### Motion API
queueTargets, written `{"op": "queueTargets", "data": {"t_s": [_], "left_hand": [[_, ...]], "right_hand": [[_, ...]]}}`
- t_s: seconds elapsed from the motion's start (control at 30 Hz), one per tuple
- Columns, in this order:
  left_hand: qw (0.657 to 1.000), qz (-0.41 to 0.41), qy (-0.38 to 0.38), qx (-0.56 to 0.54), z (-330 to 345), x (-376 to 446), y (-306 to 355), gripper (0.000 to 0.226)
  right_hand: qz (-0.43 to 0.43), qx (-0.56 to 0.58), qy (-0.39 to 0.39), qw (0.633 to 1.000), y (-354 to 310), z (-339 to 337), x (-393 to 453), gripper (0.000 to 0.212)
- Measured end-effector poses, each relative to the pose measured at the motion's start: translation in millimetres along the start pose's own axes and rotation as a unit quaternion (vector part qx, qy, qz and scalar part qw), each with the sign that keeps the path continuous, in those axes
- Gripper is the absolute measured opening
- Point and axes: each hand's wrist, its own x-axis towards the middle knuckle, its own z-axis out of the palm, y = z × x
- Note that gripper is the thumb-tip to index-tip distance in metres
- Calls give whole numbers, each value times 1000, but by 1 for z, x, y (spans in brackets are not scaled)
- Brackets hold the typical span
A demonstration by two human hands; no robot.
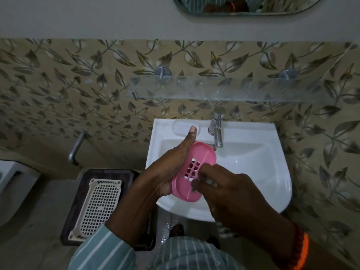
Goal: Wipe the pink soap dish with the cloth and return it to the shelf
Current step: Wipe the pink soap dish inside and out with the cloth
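Note:
My left hand (171, 166) grips the pink soap dish (202, 158) from its left side, thumb up along the rim, holding it tilted over the white sink (259, 168). The dish has a grid of square holes in its middle. My right hand (226, 190) has curled fingers pressed onto the dish's lower part, with a small pale bit of cloth (211, 182) showing under the fingertips; most of the cloth is hidden. The glass shelf (233, 88) runs along the wall above the sink with nothing on it.
A chrome tap (217, 129) stands at the sink's back edge, just right of the dish. Left of the sink, a cream perforated basket (97, 207) lies on a dark stand. A wall spout (77, 148) sticks out at the left. A mirror (247, 5) hangs above.

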Motion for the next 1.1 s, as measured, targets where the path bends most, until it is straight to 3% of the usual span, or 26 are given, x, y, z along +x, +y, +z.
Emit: {"op": "queueTargets", "data": {"t_s": [0.17, 0.3, 0.47, 0.53, 0.63, 0.77, 0.87, 1.0, 1.1], "left_hand": [[1000, 4, 5, 16, 3, 0, 0, 97], [1000, 20, 5, 2, 8, 1, 3, 93], [999, 46, 11, 5, 7, 2, 3, 87], [998, 47, 23, 20, 9, 2, 1, 91], [998, 47, 24, 46, 13, 4, 1, 94], [997, 57, 1, 49, 11, 1, 2, 77], [997, 70, 6, 25, 9, 1, -1, 77], [996, 82, 20, 11, 8, 2, -2, 82], [997, 70, 10, 36, 7, 1, -3, 80]], "right_hand": [[-22, 32, -33, 999, -8, 5, -6, 34], [34, 8, -6, 999, 4, -4, 4, 30], [75, 143, -17, 987, -10, 15, -8, 12], [64, 121, -31, 990, -2, 11, -10, 12], [23, -4, -68, 997, 16, -1, -4, 21], [48, -110, -58, 991, 42, -22, 17, 18], [67, -89, -52, 992, 31, -21, 16, 15], [65, 34, -128, 989, -4, -1, 0, 15], [57, -14, -120, 991, 5, 1, 3, 20]]}}
